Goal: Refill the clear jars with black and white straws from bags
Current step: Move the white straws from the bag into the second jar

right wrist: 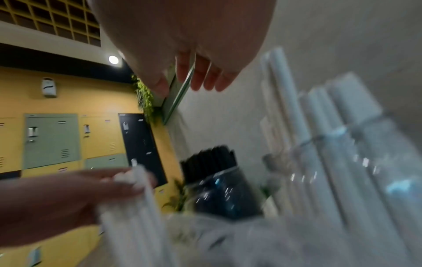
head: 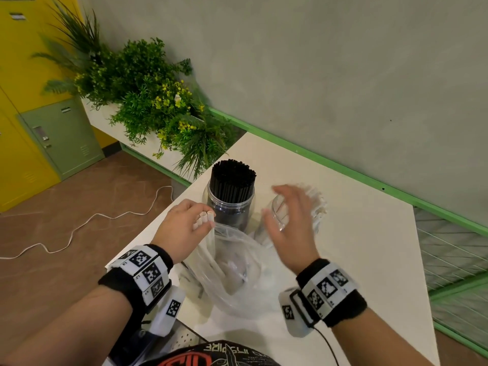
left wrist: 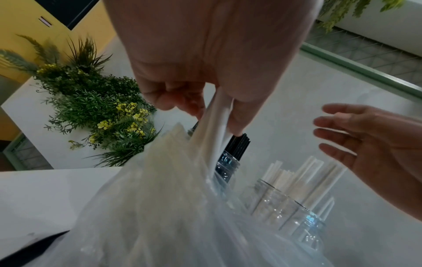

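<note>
On white table (head: 369,247), left hand (head: 182,223) pinches upright white straws (head: 204,216)

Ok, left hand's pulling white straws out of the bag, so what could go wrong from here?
1. The left hand pinches only the tips of a few white straws; some could slip back into the bag.
2. The black-straw jar stands right beside that hand; a sideways swing might knock it.
3. The white-straw jar already holds straws leaning outward, and the open right hand isn't gripping it, so it could tip.
</note>
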Tool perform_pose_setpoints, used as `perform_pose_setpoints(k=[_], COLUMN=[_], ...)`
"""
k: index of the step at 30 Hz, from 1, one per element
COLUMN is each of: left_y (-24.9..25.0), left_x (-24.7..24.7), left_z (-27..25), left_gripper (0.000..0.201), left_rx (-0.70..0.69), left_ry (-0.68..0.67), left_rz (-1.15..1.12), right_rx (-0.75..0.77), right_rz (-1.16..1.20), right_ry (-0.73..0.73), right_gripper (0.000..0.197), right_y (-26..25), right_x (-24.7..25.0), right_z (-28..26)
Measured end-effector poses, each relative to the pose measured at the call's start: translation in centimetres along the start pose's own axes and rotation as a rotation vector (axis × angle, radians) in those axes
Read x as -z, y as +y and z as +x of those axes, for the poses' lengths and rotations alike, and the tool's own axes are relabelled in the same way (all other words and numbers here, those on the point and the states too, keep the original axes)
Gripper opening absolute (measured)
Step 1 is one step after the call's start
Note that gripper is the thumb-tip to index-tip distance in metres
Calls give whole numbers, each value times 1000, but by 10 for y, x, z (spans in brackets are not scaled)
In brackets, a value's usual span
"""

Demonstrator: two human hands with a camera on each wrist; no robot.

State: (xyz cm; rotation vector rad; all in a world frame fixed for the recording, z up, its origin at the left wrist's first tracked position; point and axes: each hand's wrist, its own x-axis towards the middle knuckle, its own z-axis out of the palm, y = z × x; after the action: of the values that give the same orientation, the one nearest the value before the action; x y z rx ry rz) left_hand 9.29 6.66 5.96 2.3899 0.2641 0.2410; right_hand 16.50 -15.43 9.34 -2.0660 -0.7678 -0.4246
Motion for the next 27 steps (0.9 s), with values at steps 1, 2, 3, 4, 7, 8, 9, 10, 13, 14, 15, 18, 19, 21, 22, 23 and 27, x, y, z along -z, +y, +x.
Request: perform_pose_setpoints(k=[1, 2, 3, 4, 7, 8, 9, 10, 13, 14, 15, 18, 19, 21, 22, 23, 27], left_y=[1, 1, 1, 0, -4, -4, -3, -3, -1, -2, -3, -10, -15, -25, -29, -32, -38], left_x=[1, 2, 3, 3, 2, 2, 1, 2, 3, 4, 5, 9, 10, 8, 6, 3, -7], left_z=[0, 0, 0, 1, 2, 2, 2, 1, -2, -2, -3, -8, -8, -10, -11, -12, -10], left_gripper=[21, 22, 24, 25, 17, 16, 17, 19, 33, 38, 43, 49, 49, 43, 38, 30, 26], left_rx=[10, 16, 17, 12, -3, -5, -1, 12, 68, 80, 87, 77, 70, 71, 93, 123, 109], left_ry=[-1, -7, -13, -16, -36, -46, -55, -63, -103, -106, -95, -4, 15, -36, -90, -140, -176], left_rz=[0, -21, -55, -93, -177, -206, -244, -292, -462, -508, -541, -441, -332, -118, -60, -44, -41], right_rx=[-24, -57, -98, -148, -267, -296, -326, -346, -326, -324, -348, -444, -471, -508, -511, -509, -496], right_rz=[36, 73, 117, 167, 317, 359, 385, 394, 353, 369, 409, 477, 486, 538, 578, 613, 581], right_ry=[-132, -261, -375, -468, -570, -570, -569, -566, -536, -517, -486, -381, -346, -279, -251, -234, -254], right_gripper=[42, 47, 55, 63, 76, 76, 77, 79, 69, 60, 52, 31, 26, 20, 19, 21, 20], right_y=[-3, -4, -4, -5, -8, -9, -9, -11, -10, -10, -8, -5, -2, 0, 1, 2, 5], right_x=[-12, -24, -38, -50, -82, -90, -98, -104, -116, -116, -116, -109, -108, -100, -95, -90, -83], right_z=[-7, -12, -17, -20, -20, -19, -17, -17, -16, -15, -15, -14, -13, -9, -7, -6, -7])
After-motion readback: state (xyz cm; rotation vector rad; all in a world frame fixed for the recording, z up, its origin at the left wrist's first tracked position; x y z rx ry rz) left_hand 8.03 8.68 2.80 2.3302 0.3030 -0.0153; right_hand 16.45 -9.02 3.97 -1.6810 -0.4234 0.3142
